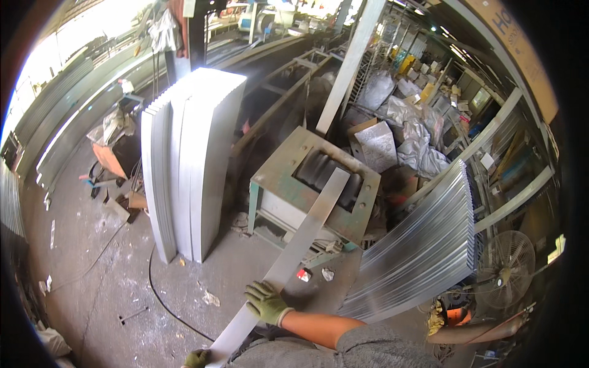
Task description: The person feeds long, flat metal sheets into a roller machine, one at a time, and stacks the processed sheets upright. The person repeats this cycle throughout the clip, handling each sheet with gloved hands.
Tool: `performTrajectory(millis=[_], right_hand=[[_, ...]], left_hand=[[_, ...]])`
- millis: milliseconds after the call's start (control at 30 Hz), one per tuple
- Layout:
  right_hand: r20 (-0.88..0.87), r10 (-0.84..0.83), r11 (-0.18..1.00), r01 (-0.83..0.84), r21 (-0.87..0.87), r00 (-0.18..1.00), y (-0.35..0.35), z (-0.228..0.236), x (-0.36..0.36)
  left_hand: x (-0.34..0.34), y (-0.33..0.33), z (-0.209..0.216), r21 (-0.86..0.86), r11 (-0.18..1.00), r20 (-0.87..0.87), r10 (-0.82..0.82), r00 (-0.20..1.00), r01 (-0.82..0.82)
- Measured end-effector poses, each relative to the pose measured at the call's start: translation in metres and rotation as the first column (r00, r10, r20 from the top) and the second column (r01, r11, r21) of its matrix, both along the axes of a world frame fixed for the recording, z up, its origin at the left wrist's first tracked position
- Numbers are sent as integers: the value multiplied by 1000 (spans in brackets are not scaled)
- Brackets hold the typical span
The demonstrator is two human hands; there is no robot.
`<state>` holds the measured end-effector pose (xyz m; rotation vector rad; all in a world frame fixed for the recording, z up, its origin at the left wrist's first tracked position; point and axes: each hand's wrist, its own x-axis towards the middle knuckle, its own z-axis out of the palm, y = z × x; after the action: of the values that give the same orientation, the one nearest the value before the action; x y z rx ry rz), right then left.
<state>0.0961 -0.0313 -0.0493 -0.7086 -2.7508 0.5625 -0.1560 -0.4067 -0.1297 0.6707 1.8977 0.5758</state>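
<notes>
A long, flat metal bar [299,244] slants up from the lower edge to a green-framed machine [279,165]. Its far end lies over the opening in the machine's top, where dark rollers [319,172] show. My right hand [267,303], in a green glove, lies across the bar partway along, fingers curled over it. At the bottom edge my left hand [197,359], gloved too, grips the bar's near end; much of that hand is cut off by the frame.
A stack of metal profiles [190,159] stands upright left of the machine. More profiles [423,245] lean at the right, beside a round fan [505,270]. A black cable [161,300] crosses the floor. Silvery sacks [420,138] pile up behind. Another arm [475,333] shows at lower right.
</notes>
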Motion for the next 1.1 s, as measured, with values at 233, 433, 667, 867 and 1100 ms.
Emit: performTrajectory(millis=[233,433,667,867,1100], right_hand=[[-341,11,983,53,178,940,164,55,20],[-290,-191,904,283,321,938,263,72,34],[-51,-214,920,219,326,976,283,47,44],[-64,-166,917,178,358,984,261,47,33],[-17,-118,947,117,301,993,163,31,13]], left_hand=[[35,184,28,-121,982,190,-122,974,147],[73,293,101,441,869,302,-381,874,226],[119,334,128,-53,882,-39,-471,881,469],[114,302,118,113,833,-168,-521,837,541],[100,207,92,96,938,-88,-325,942,333]])
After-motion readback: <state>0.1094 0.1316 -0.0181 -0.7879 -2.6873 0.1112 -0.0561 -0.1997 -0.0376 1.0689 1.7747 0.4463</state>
